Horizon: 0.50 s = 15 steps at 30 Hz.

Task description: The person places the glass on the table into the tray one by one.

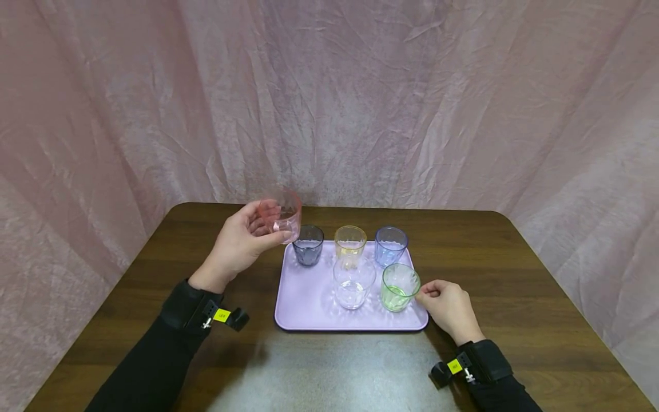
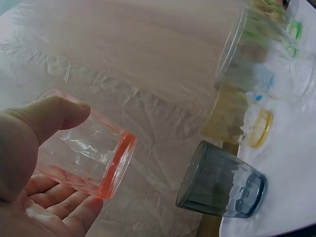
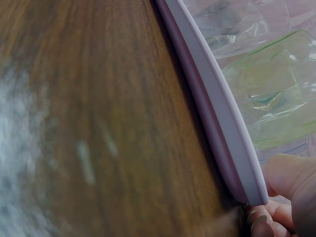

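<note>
My left hand (image 1: 237,243) holds a pink glass (image 1: 288,220) up off the table, beyond the tray's back left corner. In the left wrist view the thumb lies along one side of this glass (image 2: 86,153) and the fingers are on the other. On the lilac tray (image 1: 309,312) stand a grey glass (image 1: 308,254), a yellow one (image 1: 350,237), a blue one (image 1: 390,252), a clear one (image 1: 352,292) and a green one (image 1: 396,294). My right hand (image 1: 450,306) pinches the tray's right edge beside the green glass, thumb over the rim (image 3: 232,113), fingers curled below it.
The tray lies on a dark wooden table (image 1: 515,274) with rounded far corners. Behind the table hangs a pink curtain (image 1: 329,103). The grey glass (image 2: 222,182) stands nearest the raised pink glass, at the tray's back left.
</note>
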{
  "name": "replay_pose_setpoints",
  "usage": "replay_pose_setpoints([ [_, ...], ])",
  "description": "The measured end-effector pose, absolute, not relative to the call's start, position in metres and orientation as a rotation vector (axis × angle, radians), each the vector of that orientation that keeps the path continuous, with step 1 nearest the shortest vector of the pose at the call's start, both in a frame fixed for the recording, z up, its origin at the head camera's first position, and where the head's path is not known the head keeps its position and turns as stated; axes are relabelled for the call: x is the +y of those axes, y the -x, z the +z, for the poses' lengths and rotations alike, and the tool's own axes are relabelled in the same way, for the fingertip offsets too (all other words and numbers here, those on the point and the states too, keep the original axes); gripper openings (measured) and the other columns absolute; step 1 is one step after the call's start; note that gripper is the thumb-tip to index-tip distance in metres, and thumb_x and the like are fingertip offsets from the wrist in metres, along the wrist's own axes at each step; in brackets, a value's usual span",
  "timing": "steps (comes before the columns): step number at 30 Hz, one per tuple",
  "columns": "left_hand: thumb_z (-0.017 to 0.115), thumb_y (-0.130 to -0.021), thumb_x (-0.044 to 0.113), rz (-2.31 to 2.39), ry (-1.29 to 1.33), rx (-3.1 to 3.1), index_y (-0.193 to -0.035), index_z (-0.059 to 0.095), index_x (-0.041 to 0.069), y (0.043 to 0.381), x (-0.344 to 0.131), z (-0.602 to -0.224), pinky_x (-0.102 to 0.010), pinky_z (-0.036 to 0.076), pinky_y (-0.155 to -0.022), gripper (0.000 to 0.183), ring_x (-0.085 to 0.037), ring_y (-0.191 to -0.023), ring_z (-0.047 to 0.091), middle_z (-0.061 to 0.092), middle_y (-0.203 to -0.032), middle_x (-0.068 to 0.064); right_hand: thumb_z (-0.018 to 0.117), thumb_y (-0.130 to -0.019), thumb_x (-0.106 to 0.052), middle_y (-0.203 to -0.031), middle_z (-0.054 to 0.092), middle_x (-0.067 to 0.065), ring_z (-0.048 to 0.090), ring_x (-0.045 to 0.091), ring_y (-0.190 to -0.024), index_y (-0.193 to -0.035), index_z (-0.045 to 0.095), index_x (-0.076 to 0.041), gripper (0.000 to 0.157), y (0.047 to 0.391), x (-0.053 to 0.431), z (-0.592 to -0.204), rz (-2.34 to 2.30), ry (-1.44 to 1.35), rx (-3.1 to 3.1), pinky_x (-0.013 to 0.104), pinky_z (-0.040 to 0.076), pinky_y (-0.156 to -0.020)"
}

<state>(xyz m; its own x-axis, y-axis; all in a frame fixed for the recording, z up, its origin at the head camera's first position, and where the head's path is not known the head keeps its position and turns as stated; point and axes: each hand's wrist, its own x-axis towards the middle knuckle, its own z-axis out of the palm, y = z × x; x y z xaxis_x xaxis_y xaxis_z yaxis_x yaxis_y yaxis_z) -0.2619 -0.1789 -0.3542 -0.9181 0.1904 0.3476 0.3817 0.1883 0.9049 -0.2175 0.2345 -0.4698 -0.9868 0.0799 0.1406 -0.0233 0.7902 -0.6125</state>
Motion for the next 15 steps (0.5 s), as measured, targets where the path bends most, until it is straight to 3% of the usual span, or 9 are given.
replay_pose_setpoints([
  [6, 0.08, -0.082, 0.0, -1.807, 0.581, -2.333, -0.136, 0.045, -0.008, 0.238, -0.168, -0.333, -0.047, 0.041, -0.101, 0.065, -0.031, -0.118, 0.051, 0.053, -0.129, -0.023, 0.073, -0.082, -0.018, -0.073, 0.067, -0.001, 0.055, 0.016, -0.064, -0.083, 0.072, -0.008, 0.009, 0.218, 0.234, -0.47, 0.957, 0.051, -2.822, 0.032, 0.044, -0.057],
  [15, 0.078, -0.082, -0.003, -1.83, 0.613, -2.345, -0.135, 0.046, -0.009, 0.221, -0.16, -0.327, -0.039, 0.044, -0.099, 0.063, -0.029, -0.117, 0.052, 0.053, -0.131, -0.023, 0.073, -0.082, -0.017, -0.073, 0.067, -0.001, 0.055, 0.016, -0.064, -0.083, 0.072, -0.008, 0.009, 0.218, 0.234, -0.469, 0.954, 0.046, -2.822, 0.031, 0.044, -0.057],
])
